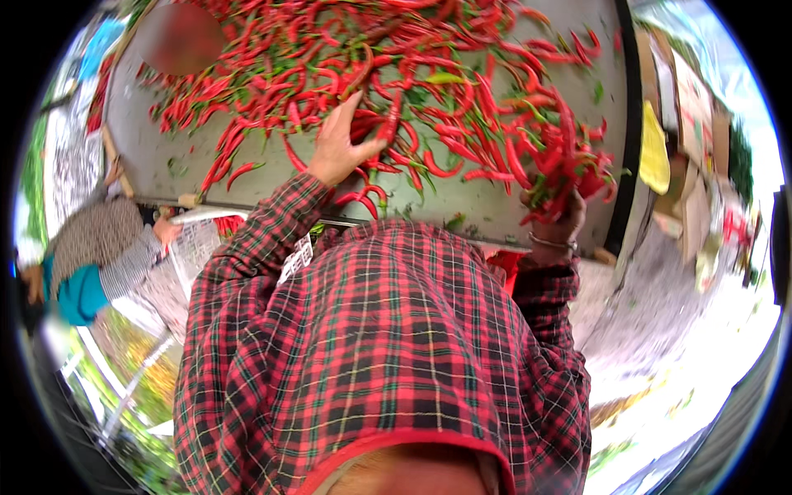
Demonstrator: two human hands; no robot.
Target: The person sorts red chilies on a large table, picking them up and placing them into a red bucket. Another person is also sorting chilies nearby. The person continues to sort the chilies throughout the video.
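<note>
Red chili peppers [450, 132] with green stems lie loosely over a grey metal table [495, 202]. On the near middle part of the pile rests my left hand [336, 148]. Its thumb and fingers are spread apart, with a few peppers between them and no grip showing. At the table's near right, my right hand [563, 224] is closed around a thick bunch of red chili peppers [563, 157], which stick up and outward from it. The bunch hides most of that hand's fingers.
A person [103, 247] with a striped sleeve is at the left, one hand by a white plastic crate [194, 247]. Dark edging [631, 124] bounds the table's right side. Beyond it are a yellow cloth-like piece [654, 153] and cardboard boxes [693, 107].
</note>
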